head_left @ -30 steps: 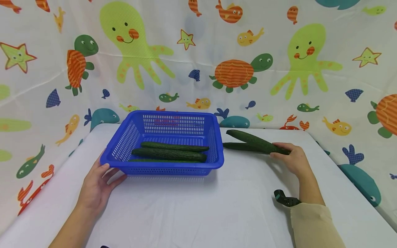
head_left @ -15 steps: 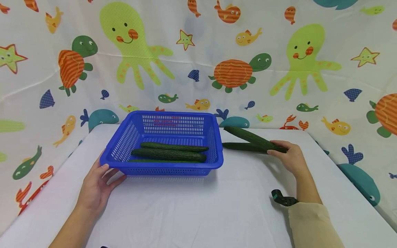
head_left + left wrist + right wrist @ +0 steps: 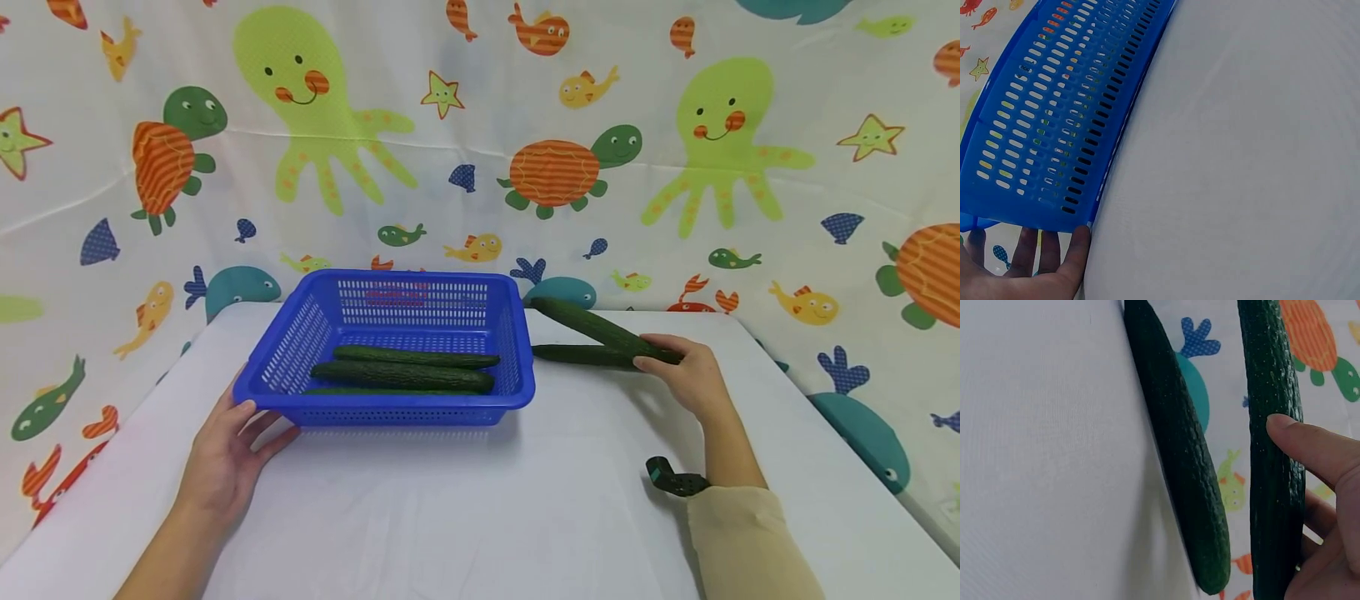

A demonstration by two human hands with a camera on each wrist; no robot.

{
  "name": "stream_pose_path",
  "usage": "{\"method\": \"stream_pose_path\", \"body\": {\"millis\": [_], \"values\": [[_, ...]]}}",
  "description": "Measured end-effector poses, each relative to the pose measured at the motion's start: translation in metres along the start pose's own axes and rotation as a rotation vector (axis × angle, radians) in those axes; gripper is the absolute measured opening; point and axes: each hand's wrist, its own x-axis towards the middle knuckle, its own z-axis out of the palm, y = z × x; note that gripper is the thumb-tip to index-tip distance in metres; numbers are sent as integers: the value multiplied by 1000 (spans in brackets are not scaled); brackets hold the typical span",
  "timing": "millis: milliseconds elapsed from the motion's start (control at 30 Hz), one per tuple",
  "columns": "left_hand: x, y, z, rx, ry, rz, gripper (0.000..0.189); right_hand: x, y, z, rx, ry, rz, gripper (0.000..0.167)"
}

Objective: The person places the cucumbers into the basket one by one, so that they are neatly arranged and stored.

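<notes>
My right hand (image 3: pixel 692 373) grips a dark green cucumber (image 3: pixel 588 325) near its right end, with its far end raised to the basket's right rim. In the right wrist view the thumb lies across the held cucumber (image 3: pixel 1270 487). A second cucumber (image 3: pixel 581 356) lies on the table just below it. The blue perforated basket (image 3: pixel 390 402) contains three visible cucumbers (image 3: pixel 401 377), side by side. My left hand (image 3: pixel 221 462) touches the basket's front left corner, thumb at the rim. In the left wrist view its fairly straight fingers meet the end of the basket (image 3: pixel 1035 209).
A white cloth covers the table (image 3: pixel 450 508). Behind it hangs a curtain (image 3: pixel 450 192) printed with sea animals. A black device (image 3: pixel 671 477) is strapped to the right wrist beside a beige sleeve (image 3: pixel 750 542).
My right hand has moved slightly left, and the held cucumber has risen and separated from the one on the table. The left hand stays at the basket. The head view has shifted a little.
</notes>
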Motion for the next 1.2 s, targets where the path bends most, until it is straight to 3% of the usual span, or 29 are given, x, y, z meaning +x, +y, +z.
{"method": "stream_pose_path", "body": {"millis": [633, 867, 1200], "values": [[-1, -1, -1, -14, -19, 13, 60, -3, -21, 0, -4, 65, -70, 51], [0, 1, -2, -28, -27, 22, 59, -4, -38, 5, 20, 63, -47, 50], [-1, 0, 2, 9, 6, -3, 60, -1, -56, 21, 45, 35, -93, 48]]}}
